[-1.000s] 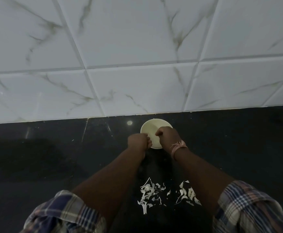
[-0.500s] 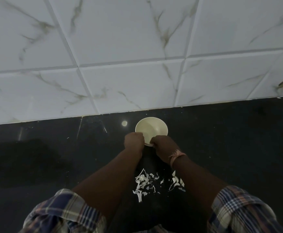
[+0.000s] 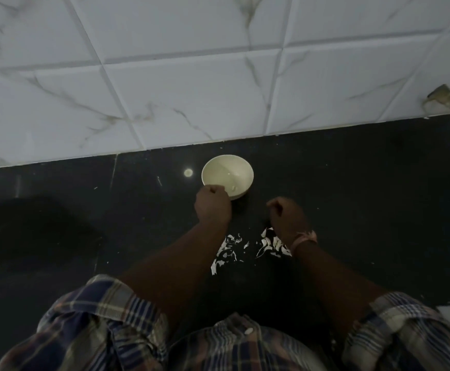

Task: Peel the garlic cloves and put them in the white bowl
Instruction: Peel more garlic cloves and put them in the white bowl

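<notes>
The white bowl [image 3: 227, 175] stands on the dark worktop [image 3: 365, 183] near its back edge, a small pale piece, probably a peeled clove [image 3: 234, 187], inside. The left hand [image 3: 213, 205], fingers curled, overlaps the bowl's near rim and is nearer; any contents cannot be determined. The right hand [image 3: 286, 218], also curled, sits apart, above the peel scraps [image 3: 230, 250]. No legible writing.

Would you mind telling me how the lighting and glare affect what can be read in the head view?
Head view: dim overall; the black countertop swallows detail, with one round glare spot left of the white bowl; both hands are dark and their fingers hard to read; wide-angle bending curves the wall tiles.
</notes>
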A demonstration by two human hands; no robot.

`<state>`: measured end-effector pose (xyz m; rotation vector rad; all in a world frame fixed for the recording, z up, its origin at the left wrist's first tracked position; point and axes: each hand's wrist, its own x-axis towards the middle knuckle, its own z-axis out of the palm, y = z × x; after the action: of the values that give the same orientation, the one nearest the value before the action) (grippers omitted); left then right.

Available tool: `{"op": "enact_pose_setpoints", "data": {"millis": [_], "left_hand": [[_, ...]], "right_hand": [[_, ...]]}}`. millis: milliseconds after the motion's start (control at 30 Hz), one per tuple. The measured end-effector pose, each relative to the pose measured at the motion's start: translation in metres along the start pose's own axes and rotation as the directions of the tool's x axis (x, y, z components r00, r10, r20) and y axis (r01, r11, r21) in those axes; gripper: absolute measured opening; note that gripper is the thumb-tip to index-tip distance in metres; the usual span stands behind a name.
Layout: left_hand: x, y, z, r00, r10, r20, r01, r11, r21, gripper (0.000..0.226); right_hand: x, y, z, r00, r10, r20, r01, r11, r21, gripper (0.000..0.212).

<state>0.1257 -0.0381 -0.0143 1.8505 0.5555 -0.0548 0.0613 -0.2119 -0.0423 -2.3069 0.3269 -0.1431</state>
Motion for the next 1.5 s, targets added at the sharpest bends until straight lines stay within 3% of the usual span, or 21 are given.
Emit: {"op": "enact_pose_setpoints", "data": {"millis": [67, 133, 233, 333, 533, 633, 767, 867, 1000, 1100, 1200, 1300, 1500], "left_hand": [[-0.011, -0.008, 0.005, 0.995, -0.008, 0.096, 0.005, 0.999, 0.034, 0.016], [-0.014, -0.022, 0.015, 0.957, -0.072, 0.28, 0.044, 0.994, 0.105, 0.022], [-0.027, -0.038, 0.023, 0.811, -0.264, 0.522, 0.161, 0.959, 0.235, 0.03], [-0.038, -0.045, 0.027, 0.773, -0.321, 0.547, 0.192, 0.94, 0.281, 0.033], [-0.041, -0.046, 0.035, 0.777, -0.226, 0.587, 0.074, 0.959, 0.272, 0.036], [-0.044, -0.048, 0.034, 0.775, -0.203, 0.599, 0.035, 0.959, 0.28, 0.036], [-0.044, -0.047, 0.031, 0.783, -0.213, 0.584, 0.089, 0.968, 0.235, 0.035], [-0.046, -0.048, 0.029, 0.792, -0.216, 0.571, 0.129, 0.973, 0.19, 0.034], [-0.043, -0.048, 0.025, 0.83, -0.201, 0.52, 0.184, 0.979, 0.084, 0.027], [-0.038, -0.045, 0.016, 0.844, -0.231, 0.484, 0.256, 0.966, 0.013, 0.023], [-0.042, -0.039, -0.001, 0.793, -0.273, 0.544, 0.377, 0.922, -0.086, 0.02], [-0.053, -0.037, -0.019, 0.776, -0.239, 0.584, 0.414, 0.891, -0.186, 0.019], [-0.068, -0.045, -0.049, 0.848, -0.129, 0.515, 0.325, 0.893, -0.311, 0.014]], "right_hand": [[-0.017, 0.023, -0.002, 0.997, 0.077, 0.022, -0.077, 0.997, -0.019, 0.014], [-0.028, 0.036, -0.008, 0.993, 0.12, 0.002, -0.12, 0.993, -0.019, 0.014], [-0.04, 0.045, -0.011, 0.994, 0.101, 0.044, -0.097, 0.992, -0.081, 0.013], [-0.051, 0.036, -0.008, 0.999, 0.007, 0.052, 0.004, 0.976, -0.219, 0.01], [-0.047, 0.004, 0.004, 0.975, 0.01, 0.224, 0.119, 0.825, -0.552, 0.026], [-0.042, -0.005, 0.005, 0.958, 0.051, 0.281, 0.134, 0.789, -0.6, 0.026], [-0.036, -0.01, 0.009, 0.951, 0.116, 0.287, 0.076, 0.81, -0.581, 0.023], [-0.034, -0.004, 0.014, 0.967, 0.077, 0.242, 0.057, 0.862, -0.503, 0.024], [-0.036, -0.008, 0.02, 0.986, -0.015, 0.164, 0.041, 0.987, -0.153, 0.016], [-0.042, -0.022, 0.019, 0.994, 0.021, 0.108, -0.031, 0.996, 0.089, 0.015], [-0.044, -0.033, 0.02, 0.993, 0.097, 0.061, -0.11, 0.961, 0.255, 0.019], [-0.048, -0.041, 0.026, 0.989, 0.142, 0.038, -0.146, 0.931, 0.333, 0.015], [-0.066, -0.054, 0.03, 0.987, 0.11, 0.114, -0.14, 0.94, 0.312, 0.009]]}}
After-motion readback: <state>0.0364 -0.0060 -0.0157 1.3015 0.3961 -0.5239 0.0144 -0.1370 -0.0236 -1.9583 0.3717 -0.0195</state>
